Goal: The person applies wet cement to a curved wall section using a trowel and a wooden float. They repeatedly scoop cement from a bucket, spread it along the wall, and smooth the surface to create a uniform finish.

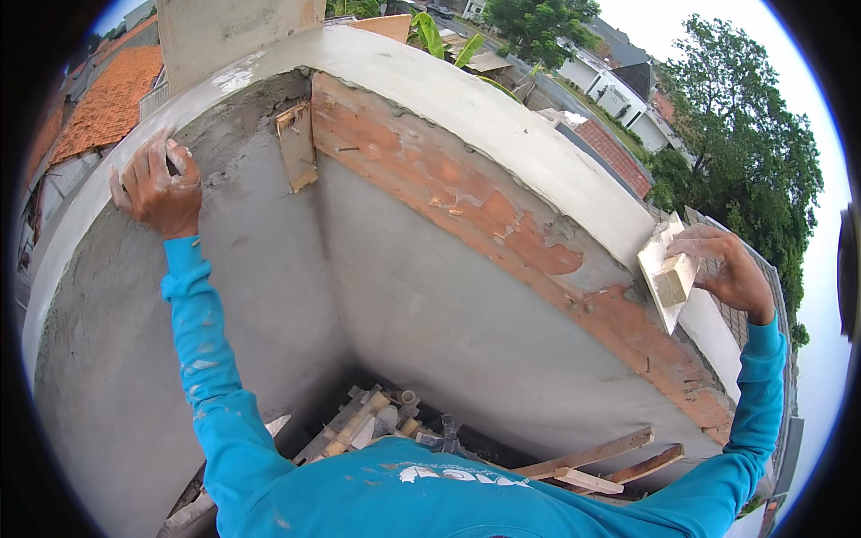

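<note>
My right hand (734, 271) grips a plastering float (674, 280) by its wooden block handle. Its pale, plaster-smeared plate is tilted against the outer edge of the right-hand wall top (538, 148). At the left, my left hand (161, 186) is bent over the rim of the curved grey plastered wall (117, 260), fingers curled and whitened with plaster. Along the right wall's upper inner face runs a reddish wooden board (502, 229), patched with mortar and studded with nails. A short wood piece (297, 146) stands upright in the corner where the walls meet.
Below me lie stacked bamboo and wood pieces (359, 421) and loose timber strips (596, 462). A concrete upright (238, 40) rises behind the left wall. Beyond the walls, the ground drops away to orange tiled roofs (112, 99), houses and trees (726, 125).
</note>
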The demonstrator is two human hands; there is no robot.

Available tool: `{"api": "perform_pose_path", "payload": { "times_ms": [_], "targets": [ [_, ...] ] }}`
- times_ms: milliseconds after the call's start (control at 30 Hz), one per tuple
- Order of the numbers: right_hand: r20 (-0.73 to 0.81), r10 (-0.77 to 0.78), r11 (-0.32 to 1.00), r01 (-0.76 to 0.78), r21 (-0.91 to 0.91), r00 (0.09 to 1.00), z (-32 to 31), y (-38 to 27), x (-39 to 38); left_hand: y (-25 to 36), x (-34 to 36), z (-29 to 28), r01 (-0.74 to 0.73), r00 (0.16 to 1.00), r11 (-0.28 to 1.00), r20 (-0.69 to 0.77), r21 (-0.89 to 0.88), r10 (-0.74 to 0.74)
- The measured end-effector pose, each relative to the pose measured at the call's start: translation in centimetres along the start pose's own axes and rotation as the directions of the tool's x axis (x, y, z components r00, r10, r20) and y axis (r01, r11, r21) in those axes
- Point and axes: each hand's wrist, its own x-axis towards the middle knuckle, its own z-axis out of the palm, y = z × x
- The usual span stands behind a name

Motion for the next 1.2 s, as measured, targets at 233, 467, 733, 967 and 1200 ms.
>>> {"api": "perform_pose_path", "payload": {
  "times_ms": [233, 467, 733, 967, 1200],
  "targets": [
    [-0.166, -0.421, 0.905, 0.426, -0.01, 0.892, 0.3, -5.9, 17.1, -0.2, -0.5, 0.2, 0.025, 0.999, 0.998, -0.026, -0.05, -0.026],
    [-0.271, -0.635, 0.772, 0.612, -0.174, 0.724, -2.1, -11.5, 40.8, 0.7, -0.3, -0.1, 0.067, 0.998, 0.992, -0.014, -0.108, -0.068],
    [0.163, -0.606, 0.706, 0.621, -0.341, 0.778, -7.1, -17.9, 50.9, 0.1, -0.3, -0.1, 0.015, 0.999, 0.998, -0.029, -0.067, -0.017],
    [0.309, -0.285, 0.887, 0.371, -0.274, 0.908, -6.7, -13.5, 33.7, -1.5, -1.2, 1.4, -0.048, 0.998, 0.999, -0.038, 0.007, 0.048],
    [0.248, -0.127, 0.975, 0.167, -0.147, 0.96, -3.0, -3.1, 13.2, -2.3, -1.1, 2.8, -0.073, 0.994, 0.997, -0.081, 0.035, 0.075]
  ]
}}
